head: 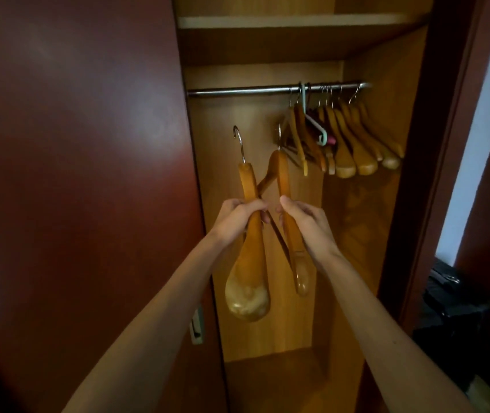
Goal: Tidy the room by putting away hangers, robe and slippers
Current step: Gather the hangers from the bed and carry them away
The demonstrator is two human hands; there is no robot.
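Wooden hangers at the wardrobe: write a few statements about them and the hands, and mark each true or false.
1. Each hand grips one wooden hanger. True: the left hand holds the left wooden hanger and the right hand holds the right wooden hanger.
2. The hooks of both held hangers are already over the metal rail. False: both hooks are below the rail, not on it.
3. A row of wooden hangers hangs bunched at the rail's right end. True.
4. Every hanger on the rail is wooden. False: a pale green hanger hangs among them.
5. The rail's left part is bare. True.
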